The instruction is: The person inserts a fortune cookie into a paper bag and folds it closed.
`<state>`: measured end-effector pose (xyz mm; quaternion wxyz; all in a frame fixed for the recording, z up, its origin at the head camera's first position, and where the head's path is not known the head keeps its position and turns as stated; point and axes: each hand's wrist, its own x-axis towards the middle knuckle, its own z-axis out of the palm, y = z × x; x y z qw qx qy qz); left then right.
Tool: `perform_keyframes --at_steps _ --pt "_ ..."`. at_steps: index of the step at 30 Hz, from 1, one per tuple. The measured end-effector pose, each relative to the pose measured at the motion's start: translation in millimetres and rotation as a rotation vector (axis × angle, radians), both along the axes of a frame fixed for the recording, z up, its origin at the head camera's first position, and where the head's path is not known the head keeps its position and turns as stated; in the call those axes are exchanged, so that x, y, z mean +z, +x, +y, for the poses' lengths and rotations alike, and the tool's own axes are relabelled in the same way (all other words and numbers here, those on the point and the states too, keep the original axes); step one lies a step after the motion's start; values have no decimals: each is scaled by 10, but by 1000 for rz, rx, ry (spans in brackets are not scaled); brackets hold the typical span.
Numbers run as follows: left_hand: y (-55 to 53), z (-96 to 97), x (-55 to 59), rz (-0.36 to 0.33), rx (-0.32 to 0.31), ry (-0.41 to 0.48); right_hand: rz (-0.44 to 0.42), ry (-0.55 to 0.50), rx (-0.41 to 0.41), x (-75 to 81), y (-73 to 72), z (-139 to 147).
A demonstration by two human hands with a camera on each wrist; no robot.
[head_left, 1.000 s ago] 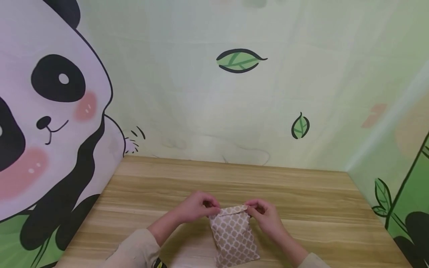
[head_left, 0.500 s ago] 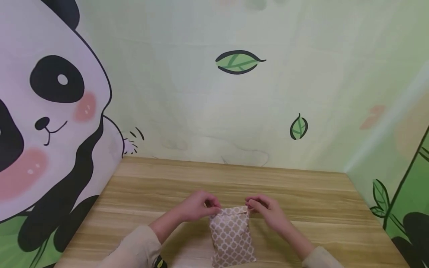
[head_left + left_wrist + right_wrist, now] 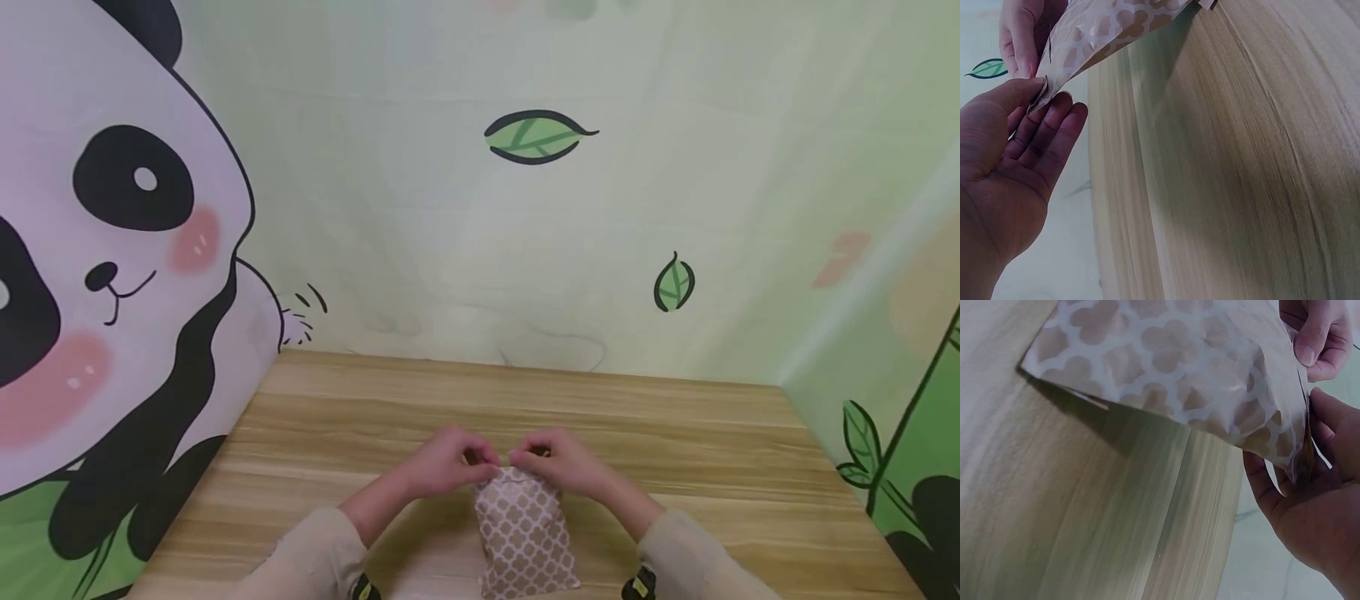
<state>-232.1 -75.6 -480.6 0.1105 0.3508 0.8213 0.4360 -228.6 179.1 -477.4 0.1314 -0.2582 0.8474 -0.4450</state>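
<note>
A tan paper bag (image 3: 525, 533) with a white lattice pattern stands near the front of the wooden table (image 3: 360, 417), its top edge folded over. My left hand (image 3: 447, 463) pinches the bag's top left corner between thumb and fingers, as the left wrist view also shows. At the fold, close beside it, my right hand (image 3: 566, 463) pinches the top edge toward the right. In the right wrist view the right thumb (image 3: 1329, 409) lies on the near side of the fold, with fingers behind the paper. What the bag contains is hidden.
Behind the table hangs a pale green backdrop (image 3: 420, 208) printed with leaves and a large panda (image 3: 135, 275) on the left. The table's back edge (image 3: 600, 372) meets this cloth. Dark bands sit at both sleeve cuffs.
My right hand has moved left from the bag's top right corner along the fold, now close to the left hand. The left hand keeps its pinch, almost unmoved.
</note>
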Motion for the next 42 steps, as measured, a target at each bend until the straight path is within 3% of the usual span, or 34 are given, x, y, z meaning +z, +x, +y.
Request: perform_keyframes --at_steps 15,33,42 --pt "42 67 -4 8 70 -11 -67 -33 9 19 50 -47" --pt "50 53 9 35 68 -15 -6 -72 17 -89 102 36" --pt "56 65 21 48 55 -17 -51 -123 -37 -112 172 196"
